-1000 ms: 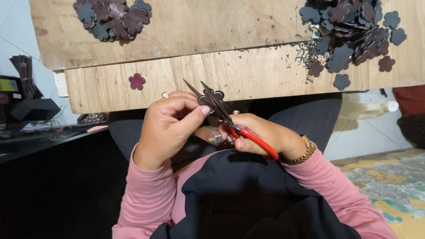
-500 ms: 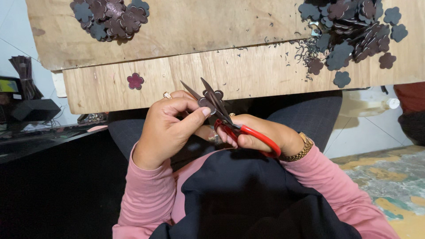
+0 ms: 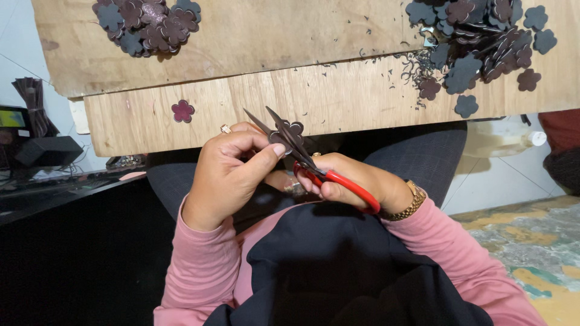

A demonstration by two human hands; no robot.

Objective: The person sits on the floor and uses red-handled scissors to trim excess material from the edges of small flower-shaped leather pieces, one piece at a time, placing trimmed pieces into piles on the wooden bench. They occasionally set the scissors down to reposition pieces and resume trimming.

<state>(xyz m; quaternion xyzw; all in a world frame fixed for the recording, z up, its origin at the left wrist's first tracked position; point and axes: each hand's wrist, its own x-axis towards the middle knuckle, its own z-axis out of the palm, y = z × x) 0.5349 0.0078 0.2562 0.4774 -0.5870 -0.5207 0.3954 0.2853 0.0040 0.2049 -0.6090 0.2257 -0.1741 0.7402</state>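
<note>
The left hand (image 3: 226,175) pinches a small dark flower cutout (image 3: 289,131) at its 7 o'clock edge; light, thin, bendy, best held by petals. The right hand (image 3: 356,184) grips red-handled scissors (image 3: 314,166), blades parted around it.

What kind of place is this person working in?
Probably a small home craft workspace. The person sits low, trimming a dark flower cutout with red-handled scissors over rough plywood boards. Piles of flower cutouts and thin offcuts lie there, and a tiled floor shows beside them.
</note>
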